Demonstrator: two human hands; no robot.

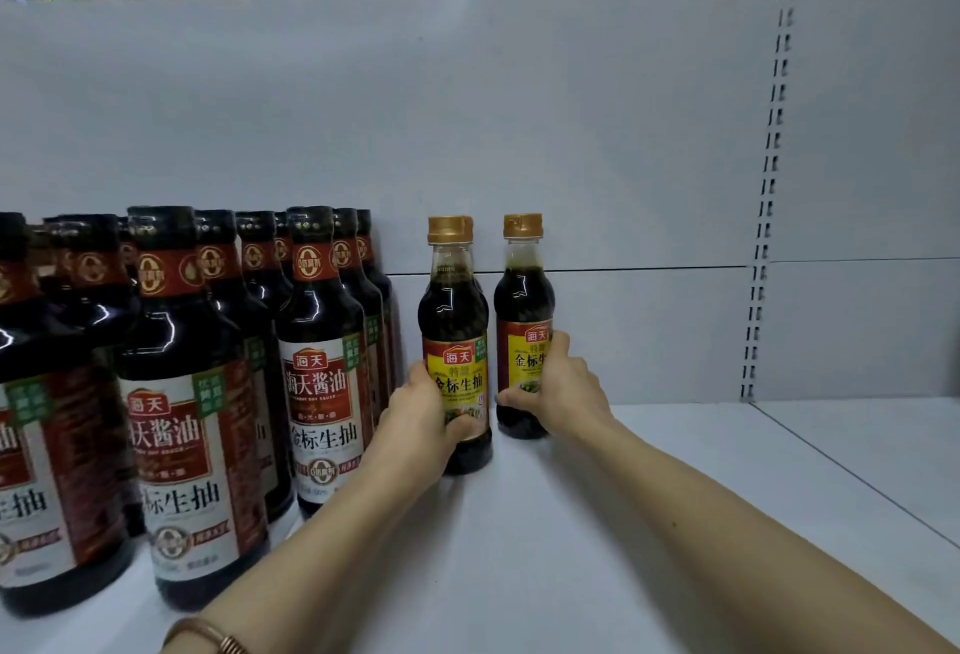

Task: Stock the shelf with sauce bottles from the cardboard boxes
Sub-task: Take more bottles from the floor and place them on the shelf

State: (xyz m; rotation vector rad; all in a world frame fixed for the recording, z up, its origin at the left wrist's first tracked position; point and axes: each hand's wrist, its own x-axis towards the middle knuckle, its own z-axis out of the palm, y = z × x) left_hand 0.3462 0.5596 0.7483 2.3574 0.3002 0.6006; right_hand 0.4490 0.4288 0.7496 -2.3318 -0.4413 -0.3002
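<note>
Two small dark sauce bottles with gold caps and yellow-red labels stand upright on the white shelf board (597,523). My left hand (423,419) grips the lower body of the left small bottle (454,320). My right hand (563,393) wraps around the right small bottle (523,300), which stands a little deeper, close to the back panel. The two bottles are side by side with a narrow gap between them. No cardboard box is in view.
Several larger dark sauce bottles (322,341) with black caps and red-white labels fill the shelf's left part in rows, right beside my left hand. A slotted upright (769,216) divides the grey back panel at the right. Bare shelf board extends to the right.
</note>
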